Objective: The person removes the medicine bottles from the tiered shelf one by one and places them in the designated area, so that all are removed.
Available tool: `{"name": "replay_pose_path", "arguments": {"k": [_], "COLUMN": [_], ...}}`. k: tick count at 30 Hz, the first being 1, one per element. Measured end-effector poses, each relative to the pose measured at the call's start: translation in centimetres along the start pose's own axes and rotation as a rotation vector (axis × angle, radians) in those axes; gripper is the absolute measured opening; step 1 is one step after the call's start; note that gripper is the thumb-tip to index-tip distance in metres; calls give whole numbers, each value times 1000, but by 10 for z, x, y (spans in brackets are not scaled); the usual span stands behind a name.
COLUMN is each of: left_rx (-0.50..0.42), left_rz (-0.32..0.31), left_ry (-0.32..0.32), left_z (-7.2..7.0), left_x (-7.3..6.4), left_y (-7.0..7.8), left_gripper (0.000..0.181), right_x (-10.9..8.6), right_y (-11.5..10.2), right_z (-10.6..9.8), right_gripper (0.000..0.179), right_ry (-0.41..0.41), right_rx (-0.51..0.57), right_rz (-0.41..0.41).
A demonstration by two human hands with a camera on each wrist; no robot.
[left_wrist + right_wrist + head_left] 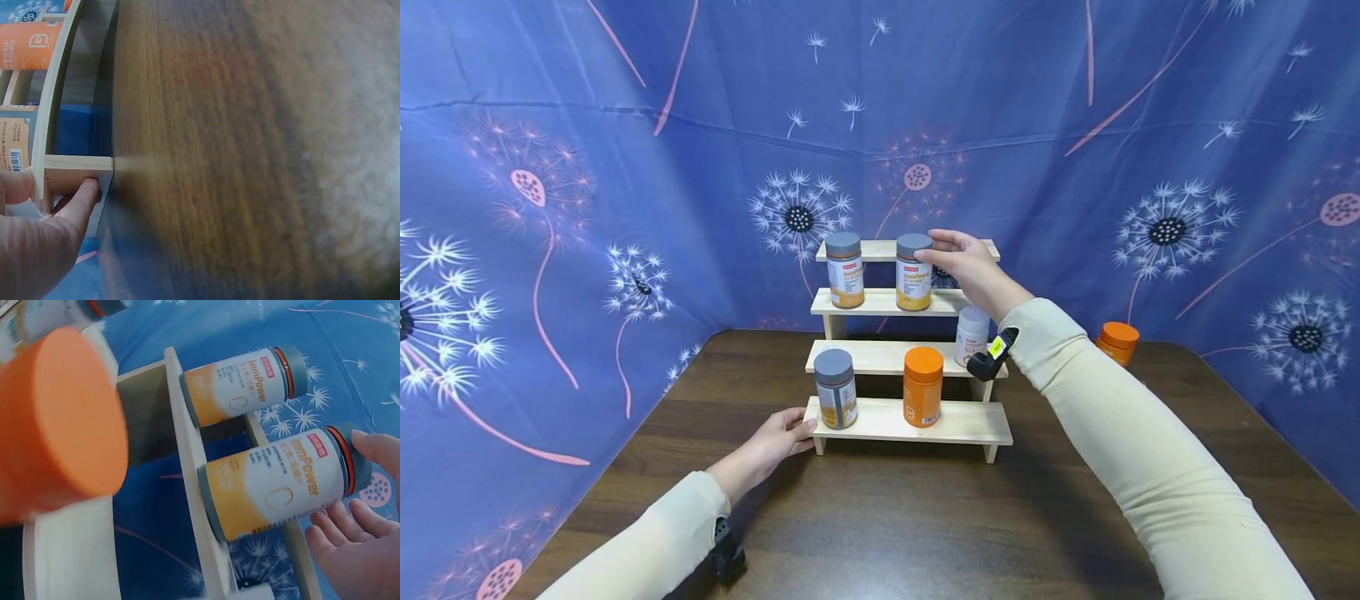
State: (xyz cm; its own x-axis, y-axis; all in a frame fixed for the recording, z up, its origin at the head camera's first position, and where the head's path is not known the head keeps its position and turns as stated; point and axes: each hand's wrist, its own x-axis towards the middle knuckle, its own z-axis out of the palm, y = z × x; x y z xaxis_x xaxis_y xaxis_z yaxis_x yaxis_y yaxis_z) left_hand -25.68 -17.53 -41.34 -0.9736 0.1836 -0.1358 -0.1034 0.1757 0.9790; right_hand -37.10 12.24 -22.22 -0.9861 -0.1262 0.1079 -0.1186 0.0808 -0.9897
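A stepped wooden stand (880, 427) has four tiers. My left hand (778, 437) grips the left end of its lowest tier; the left wrist view shows a finger against the end support (78, 164). On the third tier up, my right hand (962, 262) holds a grey-lidded supplement bottle (913, 286) by its lid, thumb and fingers on either side. This bottle (275, 484) is upright, its base at the tier board. To its left stands a matching grey-lidded bottle (846, 282).
The lowest tier bears another grey-lidded bottle (837, 398) and an orange bottle (922, 396). A white bottle (972, 333) stands at the second tier's right end, partly behind the right wrist. Another orange bottle (1117, 342) is behind the right arm. A blue dandelion-patterned cloth (1015, 192) hangs behind the table.
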Motion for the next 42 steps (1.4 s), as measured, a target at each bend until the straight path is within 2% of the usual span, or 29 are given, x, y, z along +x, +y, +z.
{"name": "replay_pose_path", "arguments": {"k": [3, 6, 11, 15, 27, 42], "left_rx": [-2, -2, 1, 5, 5, -2], "left_rz": [-2, -5, -2, -3, -12, -8], "left_ry": [-2, 1, -6, -1, 7, 8], "left_z": [1, 3, 6, 6, 0, 0], "left_x": [0, -1, -1, 0, 1, -1], "left_y": [1, 1, 2, 1, -2, 0], "left_gripper": [40, 40, 40, 39, 40, 41], "right_x": [3, 5, 3, 4, 9, 13], "right_y": [-1, 0, 2, 3, 2, 0], "right_z": [3, 5, 1, -1, 6, 6], "right_gripper": [71, 76, 76, 77, 79, 78], "right_ry": [-3, 5, 47, 45, 41, 25], "right_rx": [-3, -49, -146, -190, -211, -179], "right_rz": [30, 51, 44, 45, 22, 46]}}
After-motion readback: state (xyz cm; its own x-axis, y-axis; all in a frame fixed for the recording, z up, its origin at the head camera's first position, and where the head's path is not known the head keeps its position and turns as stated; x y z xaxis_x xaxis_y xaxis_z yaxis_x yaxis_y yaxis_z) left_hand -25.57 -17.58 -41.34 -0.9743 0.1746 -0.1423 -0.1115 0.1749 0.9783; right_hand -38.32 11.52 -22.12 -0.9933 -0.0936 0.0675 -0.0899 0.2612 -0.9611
